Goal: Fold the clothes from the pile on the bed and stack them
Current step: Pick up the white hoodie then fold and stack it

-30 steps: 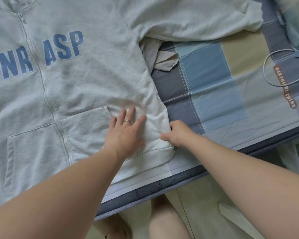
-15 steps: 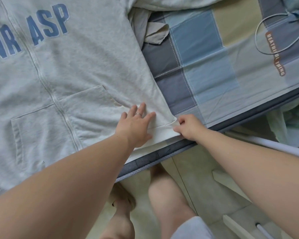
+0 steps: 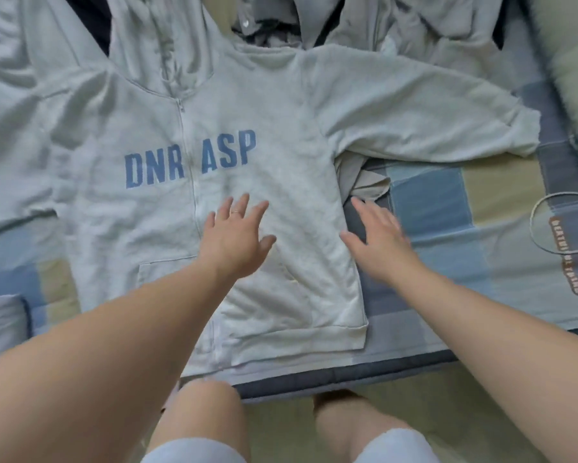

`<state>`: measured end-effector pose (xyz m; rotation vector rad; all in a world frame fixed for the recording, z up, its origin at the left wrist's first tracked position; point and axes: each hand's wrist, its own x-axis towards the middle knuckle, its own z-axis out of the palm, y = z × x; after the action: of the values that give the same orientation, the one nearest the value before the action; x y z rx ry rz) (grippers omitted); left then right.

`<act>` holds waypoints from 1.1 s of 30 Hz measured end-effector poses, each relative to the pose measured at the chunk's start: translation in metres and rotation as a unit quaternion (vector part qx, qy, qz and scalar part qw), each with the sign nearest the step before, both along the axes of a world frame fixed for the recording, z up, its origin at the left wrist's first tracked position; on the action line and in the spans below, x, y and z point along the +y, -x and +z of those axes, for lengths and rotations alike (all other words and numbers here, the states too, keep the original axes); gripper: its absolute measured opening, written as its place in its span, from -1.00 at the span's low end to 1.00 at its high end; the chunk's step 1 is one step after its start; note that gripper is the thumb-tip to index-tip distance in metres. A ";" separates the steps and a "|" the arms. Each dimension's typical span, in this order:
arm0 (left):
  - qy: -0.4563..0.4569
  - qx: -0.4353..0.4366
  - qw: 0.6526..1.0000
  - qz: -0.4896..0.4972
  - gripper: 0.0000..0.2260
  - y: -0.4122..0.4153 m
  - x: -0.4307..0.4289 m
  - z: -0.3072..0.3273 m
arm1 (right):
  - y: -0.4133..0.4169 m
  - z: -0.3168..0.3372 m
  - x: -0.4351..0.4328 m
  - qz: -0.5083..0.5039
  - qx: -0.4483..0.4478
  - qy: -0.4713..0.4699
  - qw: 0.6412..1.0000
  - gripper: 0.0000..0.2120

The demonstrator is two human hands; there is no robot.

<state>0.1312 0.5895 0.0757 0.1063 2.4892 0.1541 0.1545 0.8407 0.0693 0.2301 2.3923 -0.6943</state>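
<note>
A blue-and-tan checked bed fills the frame, its dark edge low, with pale floor beneath. The grey hoodie lies flat at centre, hem near that edge, and a clothes pile runs along the top. The left grip is spread over its middle. The right grip, blurred, is spread at its right side, with bare sheet beyond.

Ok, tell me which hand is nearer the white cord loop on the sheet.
Right. The right hand is at the edge of the hoodie, cord loop off to its right; the left hand is over the hoodie's front, farther away.
</note>
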 end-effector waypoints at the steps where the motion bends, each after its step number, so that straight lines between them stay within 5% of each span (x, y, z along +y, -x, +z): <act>1: 0.003 0.025 0.999 0.025 -0.41 0.012 -0.009 0.004 | 0.021 0.008 -0.012 0.025 0.011 -0.010 1.000 -0.34; 9: -0.053 0.131 0.960 0.240 -0.44 0.133 -0.083 -0.050 | 0.165 -0.011 -0.131 0.138 0.122 -0.057 0.981 -0.35; 19: -0.098 0.291 0.939 0.157 -0.42 0.356 -0.223 -0.154 | 0.376 -0.122 -0.269 0.110 0.160 -0.096 0.976 -0.32; 22: -0.132 0.305 0.921 0.204 -0.38 0.417 -0.246 -0.165 | 0.436 -0.127 -0.285 0.123 0.188 -0.112 0.968 -0.33; 28: -0.164 0.369 0.888 0.221 -0.33 0.485 -0.263 -0.216 | 0.579 -0.157 -0.308 0.160 0.288 -0.072 0.941 -0.27; 33: -0.167 0.437 0.858 0.212 -0.32 0.540 -0.272 -0.208 | 0.621 -0.207 -0.325 0.156 0.394 -0.043 0.905 -0.27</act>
<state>-0.4089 0.3176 -0.1320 -0.3084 3.3303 0.9035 -0.4670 0.5156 -0.1379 -0.4912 3.1198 -0.5953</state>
